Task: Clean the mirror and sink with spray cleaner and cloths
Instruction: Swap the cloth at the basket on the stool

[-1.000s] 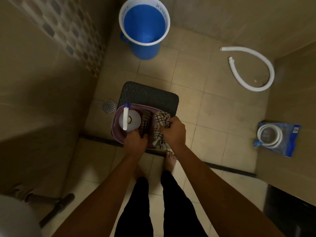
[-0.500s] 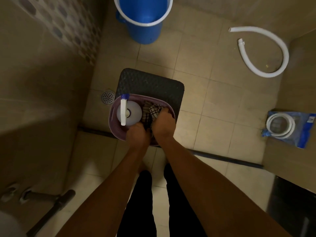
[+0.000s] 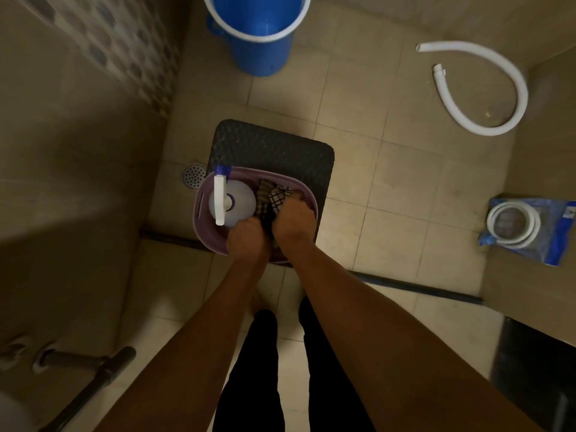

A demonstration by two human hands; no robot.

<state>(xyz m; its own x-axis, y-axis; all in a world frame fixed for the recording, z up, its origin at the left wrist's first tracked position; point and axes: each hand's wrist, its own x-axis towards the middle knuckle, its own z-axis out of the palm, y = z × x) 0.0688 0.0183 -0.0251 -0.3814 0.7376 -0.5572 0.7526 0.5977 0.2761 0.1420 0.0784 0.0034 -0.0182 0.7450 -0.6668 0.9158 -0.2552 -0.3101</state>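
A purple plastic basket (image 3: 202, 194) sits on a dark stool (image 3: 274, 145). Inside it, at the left, stands a clear spray bottle (image 3: 237, 201) with a white and blue trigger head. To the bottle's right lie a brown striped cloth (image 3: 263, 198) and a white checked cloth (image 3: 280, 196). My left hand (image 3: 247, 236) is down in the basket, its fingers curled on the brown striped cloth. My right hand (image 3: 291, 221) grips the checked cloth. Both hands' fingertips are hidden in the cloths. No mirror is in view.
A blue bucket (image 3: 261, 42) stands beyond the stool. A white hose (image 3: 486, 126) curls on the tiled floor at the right, with a bagged coil of hose (image 3: 526, 229) nearer. A floor drain (image 3: 193, 176) lies left of the basket. A sink's edge and pipe (image 3: 93, 366) show at lower left.
Both hands have pushed deeper into the basket. The checked cloth, held up above the rim before, is now tucked down inside. The view has moved in closer.
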